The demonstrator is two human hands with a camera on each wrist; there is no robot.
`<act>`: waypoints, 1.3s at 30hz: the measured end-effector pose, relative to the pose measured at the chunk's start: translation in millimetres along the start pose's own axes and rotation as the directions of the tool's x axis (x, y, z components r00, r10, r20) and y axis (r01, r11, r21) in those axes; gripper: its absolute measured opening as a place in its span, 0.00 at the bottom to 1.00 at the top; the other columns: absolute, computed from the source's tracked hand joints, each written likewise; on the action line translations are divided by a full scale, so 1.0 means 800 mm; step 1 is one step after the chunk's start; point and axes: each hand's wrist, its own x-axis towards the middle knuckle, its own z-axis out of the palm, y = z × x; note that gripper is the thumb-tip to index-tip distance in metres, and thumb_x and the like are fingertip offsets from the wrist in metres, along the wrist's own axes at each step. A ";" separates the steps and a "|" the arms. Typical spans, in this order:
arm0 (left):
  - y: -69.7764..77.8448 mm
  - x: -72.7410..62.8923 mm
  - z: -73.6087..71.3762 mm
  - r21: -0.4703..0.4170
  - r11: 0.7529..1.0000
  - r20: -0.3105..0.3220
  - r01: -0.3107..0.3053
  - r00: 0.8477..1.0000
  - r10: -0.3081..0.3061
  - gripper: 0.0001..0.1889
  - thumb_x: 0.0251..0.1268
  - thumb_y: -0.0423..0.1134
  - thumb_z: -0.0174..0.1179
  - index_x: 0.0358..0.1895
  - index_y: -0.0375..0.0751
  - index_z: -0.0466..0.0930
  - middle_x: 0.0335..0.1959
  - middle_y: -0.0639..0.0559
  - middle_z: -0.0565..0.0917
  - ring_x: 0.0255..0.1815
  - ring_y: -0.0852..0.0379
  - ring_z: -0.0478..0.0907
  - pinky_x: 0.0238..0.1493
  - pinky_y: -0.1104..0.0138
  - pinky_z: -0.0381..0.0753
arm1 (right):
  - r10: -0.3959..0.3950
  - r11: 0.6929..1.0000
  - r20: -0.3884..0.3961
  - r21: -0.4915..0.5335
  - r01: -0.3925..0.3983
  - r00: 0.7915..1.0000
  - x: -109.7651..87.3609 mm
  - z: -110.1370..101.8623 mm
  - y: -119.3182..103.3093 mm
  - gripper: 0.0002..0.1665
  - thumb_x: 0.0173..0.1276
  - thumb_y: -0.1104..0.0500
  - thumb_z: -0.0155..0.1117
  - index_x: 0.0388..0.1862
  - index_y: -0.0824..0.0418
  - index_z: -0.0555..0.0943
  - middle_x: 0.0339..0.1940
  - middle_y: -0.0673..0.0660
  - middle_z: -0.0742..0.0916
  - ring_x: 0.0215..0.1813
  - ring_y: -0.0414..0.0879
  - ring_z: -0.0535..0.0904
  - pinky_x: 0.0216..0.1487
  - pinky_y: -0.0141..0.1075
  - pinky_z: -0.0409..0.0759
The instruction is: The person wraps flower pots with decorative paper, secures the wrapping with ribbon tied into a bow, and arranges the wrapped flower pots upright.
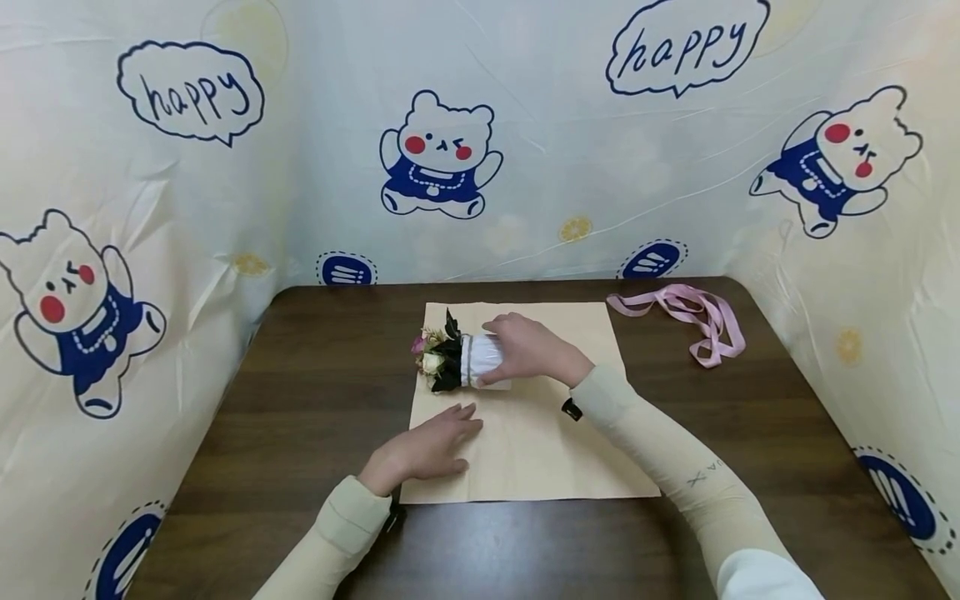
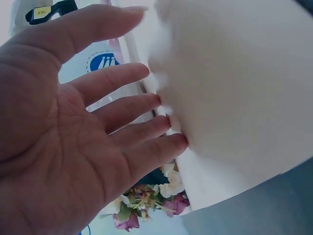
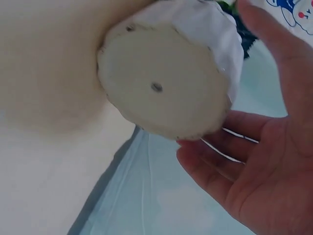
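A small potted bunch of artificial flowers (image 1: 432,362) lies on its side, blooms toward the left, on a sheet of cream paper (image 1: 555,450). My right hand (image 1: 531,347) grips its white wrapped pot (image 1: 480,357) from above, thumb on the near side and fingers on the far side. The round pale base of the pot (image 3: 161,81) faces the right wrist camera. Nearer the front, my left hand (image 1: 431,446) rests on the paper's left part with spread fingers. In the left wrist view its fingertips (image 2: 178,142) touch the paper.
A loose pink ribbon (image 1: 712,325) lies in loops at the back right of the dark wooden table (image 1: 315,383). Printed cloth with bears (image 1: 438,158) hangs behind the table and along both sides.
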 end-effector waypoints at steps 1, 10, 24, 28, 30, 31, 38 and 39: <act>0.000 0.002 -0.002 0.012 1.000 -0.016 -0.018 1.000 0.018 0.30 0.62 0.31 0.67 0.68 0.27 0.73 0.73 0.28 0.68 0.75 0.33 0.64 0.74 0.46 0.64 | 0.001 1.000 0.004 0.016 -0.001 1.000 0.000 -0.003 0.001 0.55 0.52 0.33 0.78 0.68 0.68 0.76 0.58 0.62 0.85 0.58 0.54 0.81 0.57 0.46 0.81; 0.006 0.014 -0.047 -0.028 0.992 -0.242 -0.122 0.964 0.112 0.21 0.67 0.30 0.65 0.62 0.29 0.79 0.63 0.38 0.81 0.66 0.41 0.77 0.68 0.50 0.74 | 0.087 0.963 -0.051 0.261 -0.070 0.995 -0.013 -0.035 0.034 0.41 0.75 0.38 0.59 0.70 0.69 0.74 0.67 0.65 0.81 0.68 0.60 0.76 0.69 0.51 0.73; 0.009 0.078 -0.105 0.111 0.992 -0.276 -0.066 0.956 0.095 0.26 0.66 0.37 0.69 0.64 0.28 0.78 0.70 0.35 0.74 0.72 0.39 0.70 0.73 0.52 0.68 | 0.485 0.835 0.044 0.274 -0.477 0.873 -0.078 -0.024 0.142 0.37 0.70 0.50 0.67 0.62 0.80 0.75 0.61 0.75 0.79 0.59 0.65 0.79 0.63 0.56 0.77; 0.007 0.090 -0.104 0.095 0.992 -0.255 -0.077 0.962 0.099 0.24 0.65 0.37 0.71 0.60 0.28 0.80 0.70 0.33 0.74 0.71 0.38 0.71 0.73 0.52 0.69 | 0.577 0.784 0.089 0.219 -0.581 0.812 -0.098 -0.015 0.160 0.47 0.67 0.50 0.71 0.72 0.78 0.64 0.54 0.73 0.82 0.50 0.62 0.82 0.55 0.53 0.80; 0.007 0.093 -0.103 0.096 0.993 -0.240 -0.071 0.966 0.092 0.23 0.64 0.36 0.71 0.59 0.29 0.81 0.69 0.33 0.74 0.70 0.39 0.73 0.71 0.53 0.71 | 0.613 0.753 0.131 0.201 -0.626 0.779 -0.106 -0.014 0.166 0.44 0.65 0.50 0.72 0.68 0.77 0.68 0.41 0.69 0.84 0.40 0.59 0.82 0.45 0.50 0.82; 0.007 0.094 -0.102 0.096 0.993 -0.231 -0.062 0.969 0.083 0.22 0.64 0.36 0.71 0.59 0.29 0.82 0.69 0.34 0.75 0.68 0.39 0.75 0.69 0.53 0.73 | 0.623 0.742 0.156 0.193 -0.643 0.766 -0.110 -0.014 0.168 0.41 0.64 0.50 0.73 0.64 0.77 0.71 0.34 0.66 0.84 0.35 0.57 0.82 0.40 0.48 0.82; 0.009 0.097 -0.098 0.101 0.995 -0.238 -0.017 0.970 0.041 0.16 0.62 0.34 0.72 0.52 0.34 0.85 0.59 0.42 0.84 0.54 0.48 0.83 0.56 0.58 0.81 | 0.665 0.684 0.232 0.192 -0.703 0.710 -0.122 0.000 0.178 0.24 0.57 0.50 0.79 0.34 0.67 0.78 0.26 0.57 0.81 0.25 0.49 0.84 0.28 0.38 0.82; 0.010 0.097 -0.098 0.098 0.995 -0.242 -0.018 0.969 0.041 0.15 0.62 0.33 0.72 0.51 0.34 0.85 0.58 0.42 0.84 0.54 0.48 0.83 0.56 0.58 0.81 | 0.669 0.684 0.228 0.183 -0.706 0.707 -0.122 0.001 0.177 0.24 0.56 0.51 0.79 0.34 0.68 0.78 0.25 0.57 0.82 0.24 0.49 0.84 0.28 0.38 0.81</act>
